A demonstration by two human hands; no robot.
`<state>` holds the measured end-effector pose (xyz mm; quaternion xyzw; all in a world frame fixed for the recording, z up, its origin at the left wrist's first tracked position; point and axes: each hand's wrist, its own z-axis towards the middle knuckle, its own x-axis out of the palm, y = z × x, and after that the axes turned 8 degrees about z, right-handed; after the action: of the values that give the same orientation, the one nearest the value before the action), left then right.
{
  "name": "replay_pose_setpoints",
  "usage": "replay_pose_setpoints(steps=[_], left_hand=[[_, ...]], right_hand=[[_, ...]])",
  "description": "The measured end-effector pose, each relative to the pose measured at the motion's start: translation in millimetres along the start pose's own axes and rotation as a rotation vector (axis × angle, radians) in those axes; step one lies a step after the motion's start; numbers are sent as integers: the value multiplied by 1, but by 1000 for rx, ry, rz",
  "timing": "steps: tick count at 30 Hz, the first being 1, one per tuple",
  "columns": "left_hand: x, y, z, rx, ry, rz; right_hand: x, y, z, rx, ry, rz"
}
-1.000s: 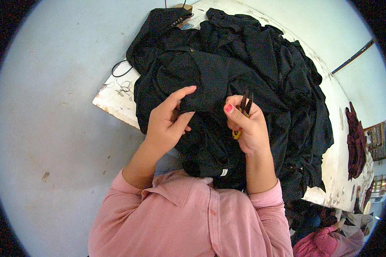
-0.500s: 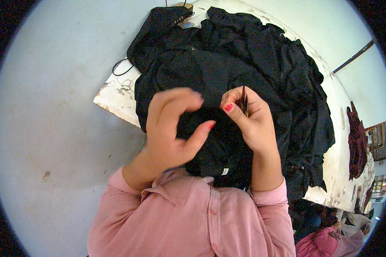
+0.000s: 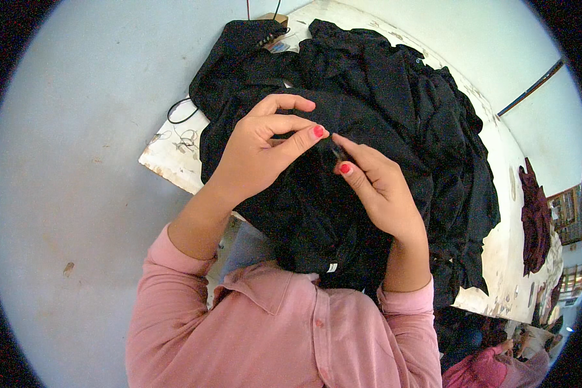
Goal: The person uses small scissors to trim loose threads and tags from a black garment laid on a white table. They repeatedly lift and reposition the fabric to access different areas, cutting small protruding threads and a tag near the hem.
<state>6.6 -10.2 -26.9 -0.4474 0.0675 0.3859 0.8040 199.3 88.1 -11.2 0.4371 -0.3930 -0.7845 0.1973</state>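
Above the black cloth [image 3: 394,116] both of my hands are close together. On my left hand [image 3: 265,139], thumb and forefinger tips press together in a pinch, while another finger stretches out above them. What the pinch holds, if anything, is too small to make out. My right hand [image 3: 381,187] grips small dark thread snips [image 3: 337,151] between thumb and fingers; they are blurred and partly hidden. Their tip points up toward the left fingertips, with a narrow space between the hands. The cloth lies in a large, rumpled heap beneath both hands.
A worn white table [image 3: 171,152] carries the heap, with loose threads [image 3: 186,139] and a black cord loop [image 3: 182,111] at its left corner. A pale wall [image 3: 77,161] stands close on the left. Maroon cloth [image 3: 533,216] lies farther right; another person's pink sleeve [image 3: 482,368] shows lower right.
My left hand has risen toward the right hand, its thumb and forefinger closing from apart into a pinch. In my right hand the snips have tilted toward the left hand.
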Motion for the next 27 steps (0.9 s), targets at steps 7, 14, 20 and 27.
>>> replay_pose_setpoints(steps=[7,14,20,27], left_hand=[[-1,2,3,-178,16,-259],[-2,1,6,-163,37,-301],[-3,4,7,-119,-14,-195],[-24,16,-50,-232,-207,70]], right_hand=[[0,10,22,-167,29,-106],[-9,11,34,-177,124,-164],[-8,7,39,-200,156,-196],[12,-8,25,-176,-32,16]])
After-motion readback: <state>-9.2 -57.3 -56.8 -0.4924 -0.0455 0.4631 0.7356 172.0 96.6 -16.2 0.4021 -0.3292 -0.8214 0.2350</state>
